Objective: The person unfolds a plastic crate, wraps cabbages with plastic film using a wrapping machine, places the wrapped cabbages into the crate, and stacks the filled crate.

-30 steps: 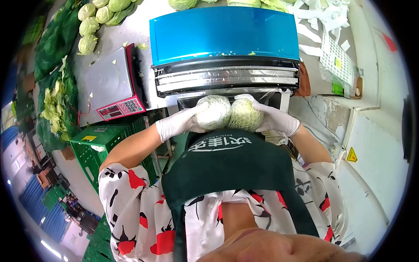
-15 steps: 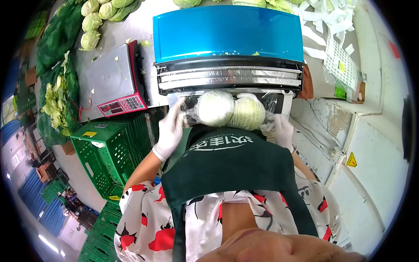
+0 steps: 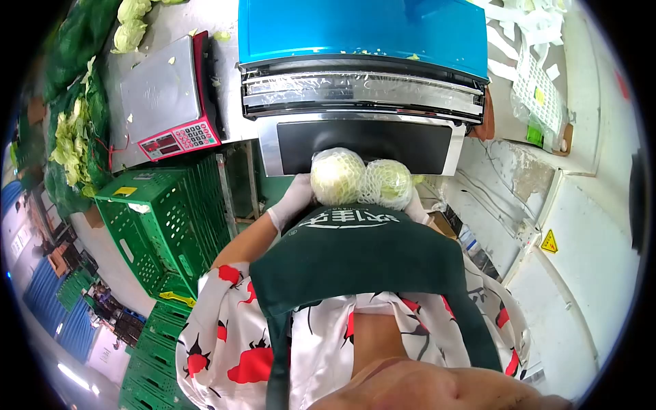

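Two cabbages in white foam netting and clear film sit side by side against the dark green apron: a left cabbage (image 3: 337,176) and a right cabbage (image 3: 385,184). My left hand (image 3: 295,198), in a white glove, is at the outer side of the left one, its fingers mostly hidden behind it. On the far side, my right hand (image 3: 417,206) touches the right one, largely covered by it and the apron. Just beyond the cabbages is the black plate (image 3: 369,140) of the wrapping machine, below its film roller (image 3: 362,92).
The machine's blue cover (image 3: 362,27) stands ahead. At left are a red scale (image 3: 181,140), a green crate (image 3: 147,232), netted greens (image 3: 72,140) and loose cabbages (image 3: 130,34). White foam nets (image 3: 536,78) lie at right, beside a white wall unit (image 3: 574,239).
Both hands have come in from the film ends to the cabbages' sides. The cabbages have moved off the black plate towards the apron, and the loose film ends no longer stick out.
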`<control>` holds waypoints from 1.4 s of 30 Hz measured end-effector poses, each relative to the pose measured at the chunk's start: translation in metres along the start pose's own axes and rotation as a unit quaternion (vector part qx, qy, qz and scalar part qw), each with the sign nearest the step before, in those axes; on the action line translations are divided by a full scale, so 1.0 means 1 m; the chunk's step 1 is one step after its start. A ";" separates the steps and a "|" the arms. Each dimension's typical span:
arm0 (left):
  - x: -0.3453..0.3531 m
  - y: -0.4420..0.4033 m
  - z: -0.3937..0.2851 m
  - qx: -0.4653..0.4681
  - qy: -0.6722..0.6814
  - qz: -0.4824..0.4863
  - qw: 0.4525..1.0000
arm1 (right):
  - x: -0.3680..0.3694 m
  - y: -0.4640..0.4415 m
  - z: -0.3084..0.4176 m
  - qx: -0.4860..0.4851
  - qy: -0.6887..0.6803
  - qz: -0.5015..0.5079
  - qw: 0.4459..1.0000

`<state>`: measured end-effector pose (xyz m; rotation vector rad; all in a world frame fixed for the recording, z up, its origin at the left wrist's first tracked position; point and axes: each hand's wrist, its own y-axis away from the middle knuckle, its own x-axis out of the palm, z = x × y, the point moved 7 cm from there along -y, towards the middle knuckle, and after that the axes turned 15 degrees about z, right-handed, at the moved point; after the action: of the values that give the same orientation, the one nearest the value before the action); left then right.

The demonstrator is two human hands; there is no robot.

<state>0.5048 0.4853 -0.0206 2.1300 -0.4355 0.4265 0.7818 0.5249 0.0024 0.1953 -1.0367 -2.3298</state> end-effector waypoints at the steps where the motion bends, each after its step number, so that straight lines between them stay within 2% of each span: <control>1: 0.014 -0.002 -0.015 0.033 0.076 0.019 0.996 | 0.009 -0.004 0.016 -0.029 -0.051 0.023 0.998; 2: 0.023 0.005 -0.029 0.079 0.182 -0.003 0.980 | 0.016 -0.007 0.034 -0.058 -0.106 0.050 0.991; 3: 0.019 0.005 -0.037 0.125 0.142 0.000 0.982 | 0.023 -0.007 0.054 -0.083 -0.166 0.080 0.979; 5: 0.031 0.022 -0.097 0.235 0.074 -0.013 0.969 | 0.035 -0.002 0.095 -0.123 -0.257 0.148 0.947; 6: 0.024 0.019 -0.116 0.298 -0.116 -0.032 0.947 | 0.040 -0.001 0.116 -0.136 -0.293 0.186 0.928; 7: 0.026 0.026 -0.136 0.350 -0.340 -0.038 0.872 | 0.048 0.004 0.136 -0.150 -0.319 0.232 0.907; 8: 0.021 0.009 -0.137 0.383 -0.041 0.136 0.913 | 0.055 0.006 0.154 -0.155 -0.360 0.289 0.873; 9: 0.029 0.009 -0.146 0.405 0.104 0.211 0.884 | 0.065 0.008 0.174 -0.162 -0.413 0.343 0.828; 10: 0.036 0.009 -0.155 0.410 0.246 0.283 0.831 | 0.079 0.014 0.193 -0.132 -0.617 0.400 0.665; 11: 0.060 0.025 -0.182 0.456 0.228 0.265 0.819 | 0.075 0.013 0.193 -0.078 -0.588 0.388 0.706; 12: 0.087 0.051 -0.205 0.458 0.284 0.234 0.809 | 0.046 0.003 0.176 -0.109 -0.346 0.329 0.872; 14: 0.067 0.059 -0.154 0.313 0.299 0.227 0.872 | 0.034 0.004 0.195 -0.187 -0.195 0.194 0.943; 15: 0.071 0.065 -0.157 0.318 0.319 0.308 0.838 | 0.038 0.019 0.216 -0.215 -0.314 0.141 0.914; 16: 0.063 0.070 -0.158 0.306 0.344 0.274 0.844 | 0.036 0.018 0.215 -0.244 -0.148 0.166 0.944; 18: 0.052 0.084 -0.154 0.267 0.405 0.220 0.846 | 0.045 0.009 0.204 -0.243 -0.069 0.196 0.947; 19: 0.044 0.092 -0.155 0.247 0.433 0.200 0.844 | 0.056 0.001 0.208 -0.236 -0.108 0.232 0.937; 20: 0.034 0.108 -0.173 0.324 0.472 0.224 0.789 | 0.067 -0.008 0.211 -0.225 -0.146 0.268 0.925; 21: 0.020 0.132 -0.178 0.379 0.451 0.132 0.798 | 0.078 -0.016 0.215 -0.212 -0.184 0.301 0.912; 23: 0.012 0.203 -0.202 0.549 0.341 0.059 0.761 | 0.130 -0.016 0.253 -0.152 -0.389 0.392 0.820; 24: 0.009 0.228 -0.198 0.605 0.233 -0.029 0.761 | 0.145 -0.020 0.262 -0.118 -0.361 0.349 0.857; 25: 0.005 0.238 -0.189 0.659 0.156 -0.052 0.734 | 0.169 -0.023 0.283 -0.189 -0.279 0.352 0.873; 26: 0.006 0.242 -0.179 0.673 0.134 -0.065 0.725 | 0.193 -0.026 0.303 -0.259 -0.199 0.342 0.881; 27: 0.006 0.250 -0.175 0.685 0.114 -0.078 0.715 | 0.220 -0.014 0.331 -0.328 -0.038 0.279 0.902; 28: -0.002 0.265 -0.170 0.695 0.060 -0.162 0.698 | 0.242 -0.012 0.337 -0.367 0.103 0.307 0.872; 29: -0.028 0.273 -0.157 0.619 0.158 -0.277 0.717 | 0.264 -0.009 0.339 -0.399 0.241 0.329 0.821; 30: -0.054 0.280 -0.136 0.642 0.261 -0.213 0.689 | 0.289 0.000 0.343 -0.440 0.312 0.373 0.755; 31: -0.085 0.287 -0.111 0.656 0.358 -0.143 0.649 | 0.302 0.001 0.345 -0.457 0.342 0.349 0.743; 33: -0.148 0.330 -0.074 0.636 0.375 -0.267 0.619 | 0.322 0.006 0.345 -0.490 0.397 0.292 0.719; 35: -0.216 0.380 -0.031 0.618 0.330 -0.393 0.596 | 0.311 -0.027 0.325 -0.414 0.359 0.297 0.782; 36: -0.256 0.401 -0.001 0.587 0.332 -0.428 0.601 | 0.299 -0.048 0.310 -0.366 0.334 0.296 0.817; 37: -0.296 0.421 0.030 0.555 0.333 -0.460 0.608 | 0.288 -0.062 0.301 -0.283 0.234 0.315 0.875; 38: -0.330 0.445 0.057 0.531 0.292 -0.520 0.602 | 0.278 -0.063 0.302 -0.246 0.186 0.305 0.901; 41: -0.411 0.493 0.120 0.417 0.231 -0.667 0.573 | 0.234 -0.077 0.293 -0.221 0.268 0.190 0.918; 42: -0.429 0.500 0.131 0.387 0.202 -0.688 0.579 | 0.223 -0.083 0.287 -0.201 0.242 0.182 0.931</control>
<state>-0.0821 0.1714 0.0677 2.2656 1.9352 0.1036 0.4607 0.6262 0.1616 0.3595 -0.3085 -1.9539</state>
